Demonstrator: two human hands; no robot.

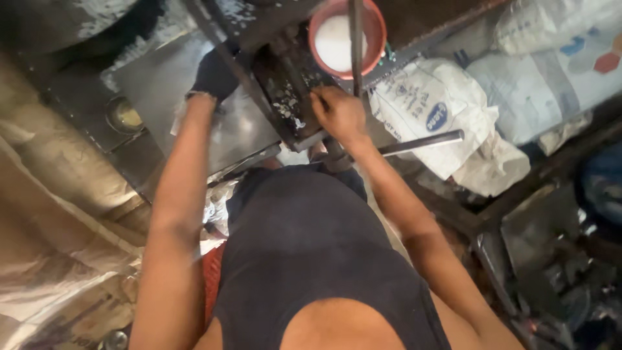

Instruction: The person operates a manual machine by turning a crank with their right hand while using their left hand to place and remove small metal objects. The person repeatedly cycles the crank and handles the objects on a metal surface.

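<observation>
My left hand (216,73) wears a dark glove and rests on a grey metal sheet (162,84) beside a dark slanted bar (223,48) of a press machine. My right hand (338,113) is bare, fingers curled, pressing on the machine's dark bed (291,97), which is strewn with small pale metal chips. A vertical steel rod (356,45) rises just beyond that hand. I cannot make out whether the right fingers pinch a small piece.
A red bucket (376,29) of white liquid stands behind the rod. White printed sacks (427,110) lie to the right, with a horizontal steel lever (421,142) across them. A small round tin (124,116) sits at left. Dark metal parts (551,259) crowd the lower right.
</observation>
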